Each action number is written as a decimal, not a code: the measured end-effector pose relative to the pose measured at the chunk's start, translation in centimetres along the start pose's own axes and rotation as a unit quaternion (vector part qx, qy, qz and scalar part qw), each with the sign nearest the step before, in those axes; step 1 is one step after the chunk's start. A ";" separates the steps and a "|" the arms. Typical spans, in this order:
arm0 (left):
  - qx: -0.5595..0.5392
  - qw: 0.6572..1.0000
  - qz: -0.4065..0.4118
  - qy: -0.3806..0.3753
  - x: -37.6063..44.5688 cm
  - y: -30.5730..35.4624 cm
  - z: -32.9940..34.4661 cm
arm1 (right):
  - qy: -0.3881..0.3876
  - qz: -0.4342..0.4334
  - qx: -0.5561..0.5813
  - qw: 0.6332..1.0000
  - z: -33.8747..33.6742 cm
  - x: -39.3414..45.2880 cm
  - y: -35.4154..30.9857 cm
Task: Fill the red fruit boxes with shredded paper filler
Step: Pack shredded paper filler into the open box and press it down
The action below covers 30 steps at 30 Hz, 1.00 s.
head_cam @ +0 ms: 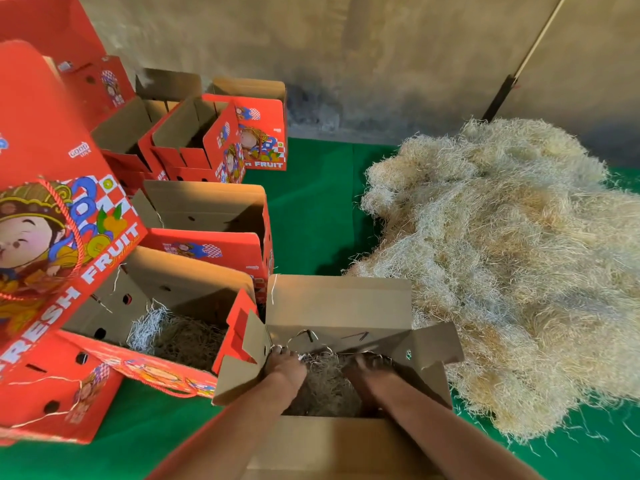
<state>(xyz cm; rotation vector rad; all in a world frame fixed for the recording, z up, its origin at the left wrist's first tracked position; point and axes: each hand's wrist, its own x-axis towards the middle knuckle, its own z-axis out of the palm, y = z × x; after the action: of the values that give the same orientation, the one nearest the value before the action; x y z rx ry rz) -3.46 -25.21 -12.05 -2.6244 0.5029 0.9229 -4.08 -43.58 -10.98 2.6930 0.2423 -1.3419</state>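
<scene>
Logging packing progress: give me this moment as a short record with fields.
box in work: open box in front of the person, some filler on its bottom
left hand: left hand inside that box, on the filler
right hand: right hand inside it too, on the filler
filled box: box to the left holds filler
boxes behind: far boxes open, contents hidden
supply: filler pile on green mat, right of the box

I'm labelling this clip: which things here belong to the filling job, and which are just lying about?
Job: open box with both hands inside, left hand, right hand, shredded paper pile, part-filled box, empty red boxes.
Lying about: green mat, pole.
</scene>
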 end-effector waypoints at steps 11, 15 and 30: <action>-0.138 0.987 0.049 0.063 -0.5 1.5 -0.5 | 0.151 -0.121 -0.165 0.967 -1.5 -1.6 0.3; -0.140 0.989 0.021 -0.053 0.0 2.1 1.3 | 0.063 -0.116 -0.002 0.991 0.5 -1.1 0.7; 0.012 0.996 0.002 -0.094 -0.6 1.5 -0.1 | 0.010 -0.016 -0.107 0.994 -0.3 -1.1 1.0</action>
<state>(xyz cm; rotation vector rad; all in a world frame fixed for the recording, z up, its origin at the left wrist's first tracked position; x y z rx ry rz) -4.48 -26.40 -11.86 -2.4828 0.4688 1.1431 -4.32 -44.57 -9.86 2.5360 0.4068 -1.2202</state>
